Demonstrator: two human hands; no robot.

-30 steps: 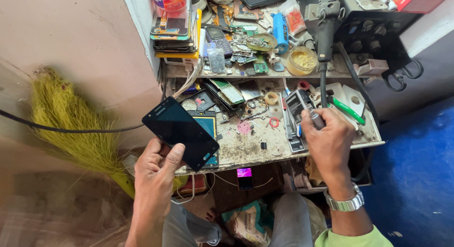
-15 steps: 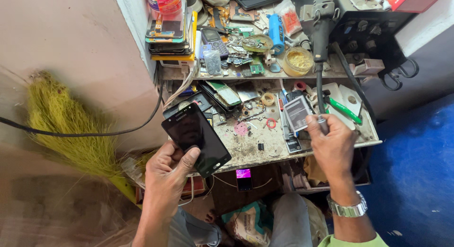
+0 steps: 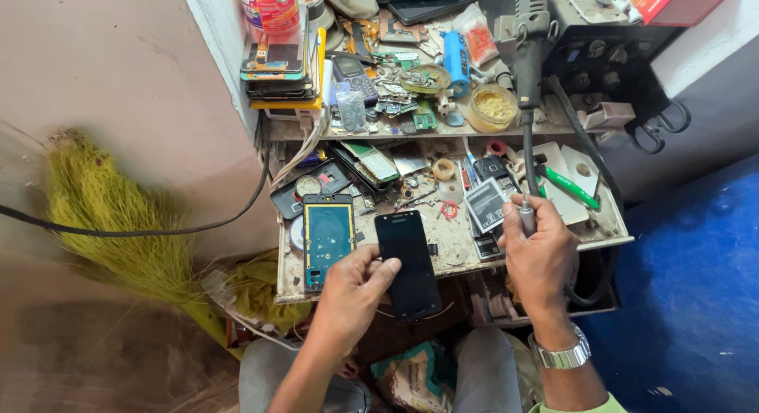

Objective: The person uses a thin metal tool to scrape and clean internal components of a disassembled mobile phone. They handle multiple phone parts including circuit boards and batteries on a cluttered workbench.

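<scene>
Being held in the left hand [image 3: 348, 290], grip clamped on its edge, a dark phone [image 3: 409, 264] is lying lengthwise toward the surface [image 3: 451, 243]. Right of the phone, the right hand [image 3: 539, 255] is being kept wrapped around a hot-air wand [image 3: 528, 136].

Only 1 view exists: a head-worn camera looking steeply down from above the person's lap, close to the workbench [image 3: 451, 243]. It faces the bench's front edge, with the upper shelf [image 3: 379, 131] toward the top and the blue floor [image 3: 696, 286] at right.
</scene>
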